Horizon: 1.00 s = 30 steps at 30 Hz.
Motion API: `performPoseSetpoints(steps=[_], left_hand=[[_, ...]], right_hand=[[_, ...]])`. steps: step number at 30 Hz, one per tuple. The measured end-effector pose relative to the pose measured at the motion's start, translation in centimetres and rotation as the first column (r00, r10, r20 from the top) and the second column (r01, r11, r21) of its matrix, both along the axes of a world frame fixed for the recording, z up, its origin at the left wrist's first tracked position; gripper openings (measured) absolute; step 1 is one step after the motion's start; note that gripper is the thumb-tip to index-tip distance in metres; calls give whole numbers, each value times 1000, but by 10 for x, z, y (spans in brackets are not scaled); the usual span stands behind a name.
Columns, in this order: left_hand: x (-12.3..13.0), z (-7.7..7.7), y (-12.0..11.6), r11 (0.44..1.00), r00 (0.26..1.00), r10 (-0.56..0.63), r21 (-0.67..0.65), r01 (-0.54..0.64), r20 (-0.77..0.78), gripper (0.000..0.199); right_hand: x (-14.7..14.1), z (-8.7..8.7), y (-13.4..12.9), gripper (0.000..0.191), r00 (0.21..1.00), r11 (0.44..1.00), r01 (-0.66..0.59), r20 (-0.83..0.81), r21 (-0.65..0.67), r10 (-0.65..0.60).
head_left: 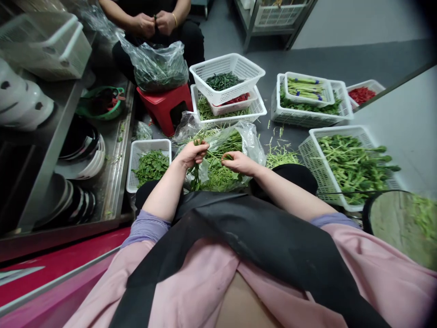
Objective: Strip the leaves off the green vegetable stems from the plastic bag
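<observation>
My left hand (193, 153) is closed around a small bunch of leafy green stems (195, 176), whose leaves hang below the fist. To its right, my right hand (239, 163) has its fingers curled into a pinch. Some green shows inside that curl, but I cannot tell whether it is held or lies behind. Beneath both hands, a clear plastic bag (253, 139) lies open with a heap of long-stemmed greens (223, 175) in it. A white basket (150, 145) of picked leaves (152, 165) stands left of my left hand.
Loose stem scraps (282, 157) lie on the floor. White baskets of vegetables (355, 161) stand at the right, and stacked baskets (227, 93) ahead. Opposite, a person's hands (155, 23) work above a bag on a red stool (165, 107). A metal shelf (114, 182) with dishes borders the left.
</observation>
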State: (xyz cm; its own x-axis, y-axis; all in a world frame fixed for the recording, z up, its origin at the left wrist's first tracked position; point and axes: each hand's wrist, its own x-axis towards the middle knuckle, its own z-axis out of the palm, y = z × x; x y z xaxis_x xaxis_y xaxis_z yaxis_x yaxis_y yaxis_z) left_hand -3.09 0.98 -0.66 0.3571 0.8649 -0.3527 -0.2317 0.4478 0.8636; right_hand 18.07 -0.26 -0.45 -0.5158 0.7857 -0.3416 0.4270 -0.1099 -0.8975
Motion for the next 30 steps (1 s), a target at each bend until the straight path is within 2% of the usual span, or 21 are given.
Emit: performPoseSetpoints(steps=[3,7,11,14,18,20,23,24,25,28,30], left_hand=[[4,-3,0,997,999,-47,58,48,-14,45],[15,-5,-4,991,997,-58,114,64,-60,44],[17,-3,-7,986,991,-42,157,62,-129,37],[20,-2,-8,979,969,-8,194,58,-247,28],[31,2,-15,971,875,4,211,112,-484,19],[35,6,-18,970,828,-34,181,162,-560,17],[34,6,-20,974,801,-64,138,181,-595,13],[32,3,-19,976,791,-65,127,177,-608,13],[30,-1,-17,979,778,-65,110,170,-625,16],[22,-15,-9,994,757,-44,46,98,-652,43],[15,-18,-3,1000,817,9,26,7,-576,47]], right_hand=[[3,0,-3,21,984,971,-9,-175,-240,-34],[1,-3,-6,23,949,945,-7,-300,-328,-97],[-3,-6,-8,13,942,920,41,-292,-390,-166],[-8,-11,-9,8,942,922,163,-224,-351,-252],[-10,-25,-7,11,935,931,347,-41,-116,-353],[-3,-33,-2,12,881,876,471,13,-101,-472],[18,-39,9,15,726,707,665,-14,-242,-688],[25,-40,11,16,698,683,682,-49,-262,-715],[31,-39,12,16,698,694,673,-90,-255,-710],[39,-34,9,13,773,790,588,-166,-174,-612],[37,-30,4,16,801,822,551,-185,-144,-570]])
